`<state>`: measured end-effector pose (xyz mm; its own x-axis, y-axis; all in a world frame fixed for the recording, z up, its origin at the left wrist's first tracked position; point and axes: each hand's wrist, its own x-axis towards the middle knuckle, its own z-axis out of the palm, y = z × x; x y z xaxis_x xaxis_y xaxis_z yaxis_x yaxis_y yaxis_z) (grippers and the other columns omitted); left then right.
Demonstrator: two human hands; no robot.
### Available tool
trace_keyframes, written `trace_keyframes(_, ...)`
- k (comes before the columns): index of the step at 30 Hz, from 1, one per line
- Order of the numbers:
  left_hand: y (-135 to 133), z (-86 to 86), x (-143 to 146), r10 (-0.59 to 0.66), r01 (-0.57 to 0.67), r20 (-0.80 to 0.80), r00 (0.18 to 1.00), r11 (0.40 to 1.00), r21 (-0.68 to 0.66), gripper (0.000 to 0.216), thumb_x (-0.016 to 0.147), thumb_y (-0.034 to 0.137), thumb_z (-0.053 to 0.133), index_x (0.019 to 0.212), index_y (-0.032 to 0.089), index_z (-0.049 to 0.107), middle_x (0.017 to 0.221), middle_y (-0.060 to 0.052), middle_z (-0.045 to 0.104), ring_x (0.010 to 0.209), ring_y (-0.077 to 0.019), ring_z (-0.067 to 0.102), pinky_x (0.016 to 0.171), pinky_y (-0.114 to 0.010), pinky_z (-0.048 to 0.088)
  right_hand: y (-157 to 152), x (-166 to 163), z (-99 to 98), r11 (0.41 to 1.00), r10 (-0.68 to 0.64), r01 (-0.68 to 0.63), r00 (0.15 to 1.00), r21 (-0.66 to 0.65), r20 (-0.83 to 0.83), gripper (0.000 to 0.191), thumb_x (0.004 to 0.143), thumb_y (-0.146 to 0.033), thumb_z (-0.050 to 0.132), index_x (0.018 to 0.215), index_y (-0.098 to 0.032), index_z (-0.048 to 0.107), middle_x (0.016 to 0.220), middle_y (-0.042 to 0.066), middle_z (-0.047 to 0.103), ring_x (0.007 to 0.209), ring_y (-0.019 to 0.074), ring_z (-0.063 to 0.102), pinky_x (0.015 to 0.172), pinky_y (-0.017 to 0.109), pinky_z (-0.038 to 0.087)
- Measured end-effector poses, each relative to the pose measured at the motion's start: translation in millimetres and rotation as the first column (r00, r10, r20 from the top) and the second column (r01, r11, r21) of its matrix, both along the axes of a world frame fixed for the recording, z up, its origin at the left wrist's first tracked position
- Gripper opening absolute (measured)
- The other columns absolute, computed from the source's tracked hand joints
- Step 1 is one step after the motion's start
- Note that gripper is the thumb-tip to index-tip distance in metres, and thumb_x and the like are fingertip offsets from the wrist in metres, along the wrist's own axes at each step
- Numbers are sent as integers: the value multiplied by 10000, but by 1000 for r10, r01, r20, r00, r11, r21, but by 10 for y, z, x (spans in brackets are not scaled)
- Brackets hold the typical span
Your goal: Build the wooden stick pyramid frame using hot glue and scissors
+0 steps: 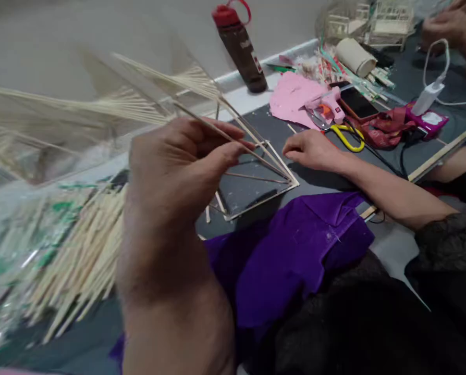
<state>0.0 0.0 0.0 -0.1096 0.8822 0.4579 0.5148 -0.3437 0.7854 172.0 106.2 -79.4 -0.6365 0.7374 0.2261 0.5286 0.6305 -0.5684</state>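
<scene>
My left hand [189, 172] is raised in the middle of the view, with thumb and fingers pinching a thin wooden stick [209, 126]. That stick slants down to the right and reaches the near corner of a frame of joined sticks [256, 201]. Behind my left hand, fans of twisted sticks [194, 82] rise from the same framework; some are blurred. My right hand [313, 150] rests on the dark tabletop just right of the frame, its fingers curled closed. Whatever those fingers may hold is hidden. A short stick tip [291, 128] shows just behind them.
Loose sticks [88, 245] in plastic wrapping lie at left. A bottle [243, 52] stands behind. Right of it are pink cloth [295, 99], a glue gun [332, 104], yellow-handled pliers [348, 138] and a phone [358, 101]. Purple cloth [287, 260] lies in front. Another person's hand [448, 31] is far right.
</scene>
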Motion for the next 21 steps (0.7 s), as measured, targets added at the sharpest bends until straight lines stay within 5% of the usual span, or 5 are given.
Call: trace_keyframes(21,58,-24,-3,-24,22,-45,999,999,-43,148,648,173,721,791,179,761,756,4,759,659,-100,684,590,-199,520,70,18,-148,993,97,-96,995,-69,9,237,845,-120,553,943,-85,767,829,46,702,719,106,544,692,263,352)
